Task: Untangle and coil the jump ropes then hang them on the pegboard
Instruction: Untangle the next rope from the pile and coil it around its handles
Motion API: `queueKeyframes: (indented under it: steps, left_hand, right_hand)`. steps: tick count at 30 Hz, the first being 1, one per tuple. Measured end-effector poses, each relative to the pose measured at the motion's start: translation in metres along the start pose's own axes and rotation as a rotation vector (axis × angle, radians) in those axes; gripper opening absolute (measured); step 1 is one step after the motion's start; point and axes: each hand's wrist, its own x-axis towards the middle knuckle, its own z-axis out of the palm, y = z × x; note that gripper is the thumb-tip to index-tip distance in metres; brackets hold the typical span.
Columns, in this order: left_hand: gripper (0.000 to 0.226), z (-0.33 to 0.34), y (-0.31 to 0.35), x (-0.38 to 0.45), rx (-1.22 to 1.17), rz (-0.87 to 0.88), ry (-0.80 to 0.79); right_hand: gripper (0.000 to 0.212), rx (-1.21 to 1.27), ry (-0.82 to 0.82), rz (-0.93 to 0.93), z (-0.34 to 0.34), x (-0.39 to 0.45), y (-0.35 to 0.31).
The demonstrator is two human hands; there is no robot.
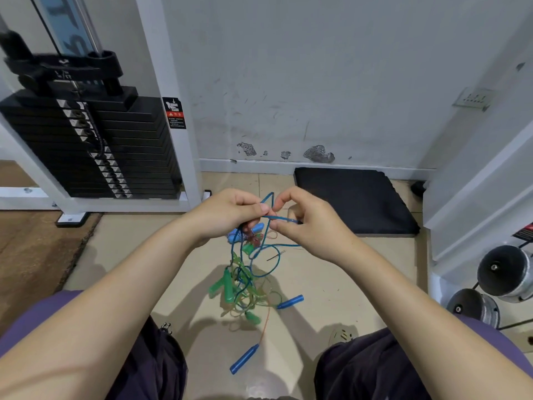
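A tangle of jump ropes (245, 281) hangs from my hands down to the tiled floor. Blue, green and orange cords are knotted together. My left hand (230, 212) grips a bunch of the cords, with a blue and white handle (235, 236) just below it. My right hand (305, 223) pinches a blue cord (284, 219) between thumb and fingers, close to the left hand. Green handles (226, 285) dangle in the knot. Two blue handles lie lower, one (290, 301) at the right and one (244, 358) between my knees. No pegboard is in view.
A weight-stack machine (95, 145) with a white frame stands at the left. A black pad (352, 197) lies on the floor by the scuffed wall. Dumbbells (501, 272) sit on a rack at the right. My knees frame the bottom of the view.
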Motion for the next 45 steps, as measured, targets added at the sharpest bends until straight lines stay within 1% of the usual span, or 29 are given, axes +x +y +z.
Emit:
queueKeyframes:
  steps: [2, 4, 7, 9, 10, 12, 14, 17, 19, 23, 26, 28, 29, 31, 33, 34, 35, 37, 39, 42, 45]
  left_hand:
    - [0.035, -0.003, 0.002, -0.001, 0.051, -0.015, -0.029]
    - [0.027, -0.004, 0.001, -0.002, 0.035, -0.043, -0.094]
    - [0.026, -0.005, -0.003, -0.003, 0.085, -0.133, -0.187]
    - [0.027, -0.005, -0.008, -0.005, 0.210, -0.210, -0.240]
    - [0.027, -0.005, -0.010, -0.005, 0.279, -0.241, -0.252]
    - [0.026, -0.003, -0.011, -0.006, 0.342, -0.252, -0.216]
    - [0.026, -0.002, -0.011, -0.005, 0.302, -0.209, -0.145]
    - [0.027, 0.001, -0.007, -0.003, 0.194, -0.146, -0.118]
    - [0.026, 0.003, -0.007, -0.001, 0.153, -0.113, -0.077]
    - [0.020, 0.004, -0.007, 0.002, 0.109, -0.071, 0.106]
    - [0.019, 0.004, -0.006, 0.002, 0.100, -0.055, 0.148]
    - [0.019, 0.003, -0.005, 0.002, 0.092, -0.048, 0.121]
    - [0.020, 0.004, -0.004, 0.001, 0.095, -0.046, 0.093]
    - [0.023, 0.005, -0.001, -0.001, 0.106, -0.041, 0.022]
    - [0.027, 0.008, 0.001, -0.003, 0.114, -0.043, -0.028]
    - [0.029, 0.009, 0.002, -0.004, 0.116, -0.047, -0.038]
    - [0.030, 0.010, 0.003, -0.005, 0.115, -0.049, -0.039]
    - [0.028, 0.010, 0.003, -0.005, 0.093, -0.048, -0.026]
    - [0.024, 0.010, 0.003, -0.006, 0.056, -0.044, -0.008]
    - [0.023, 0.015, 0.002, -0.006, 0.006, -0.029, 0.017]
    - [0.021, 0.020, 0.000, -0.003, -0.011, -0.025, 0.097]
  right_hand:
    - [0.013, -0.128, 0.018, -0.002, -0.001, 0.002, -0.001]
    - [0.007, -0.157, 0.052, 0.003, -0.002, 0.003, -0.001]
    - [0.012, -0.021, 0.135, -0.016, -0.003, 0.003, -0.002]
    - [0.013, 0.073, 0.228, -0.034, -0.007, 0.003, -0.004]
    - [0.012, 0.099, 0.265, -0.035, -0.010, 0.003, -0.004]
    - [0.008, 0.100, 0.287, -0.027, -0.015, 0.003, -0.002]
    - [0.008, 0.101, 0.255, -0.002, -0.018, 0.003, 0.002]
    - [0.014, 0.116, 0.154, 0.046, -0.022, 0.003, 0.005]
    - [0.024, 0.093, 0.048, 0.061, -0.024, 0.002, 0.006]
    - [0.038, -0.019, -0.196, 0.088, -0.023, -0.002, 0.008]
    - [0.050, -0.043, -0.308, 0.122, -0.020, -0.002, 0.010]
    - [0.052, 0.010, -0.289, 0.141, -0.018, -0.002, 0.009]
    - [0.050, 0.057, -0.261, 0.145, -0.016, -0.002, 0.009]
    - [0.036, 0.149, -0.207, 0.126, -0.013, -0.001, 0.008]
    - [0.021, 0.085, -0.154, 0.064, -0.009, 0.000, 0.008]
    - [0.018, 0.017, -0.127, 0.036, -0.008, 0.001, 0.009]
    - [0.019, -0.029, -0.108, 0.023, -0.008, 0.002, 0.009]
    - [0.025, -0.013, -0.096, 0.043, -0.007, 0.002, 0.008]
    - [0.032, 0.045, -0.100, 0.078, -0.004, 0.002, 0.007]
    - [0.036, 0.152, -0.122, 0.125, 0.007, 0.001, 0.006]
    - [0.037, 0.326, -0.143, 0.224, 0.015, -0.001, 0.005]
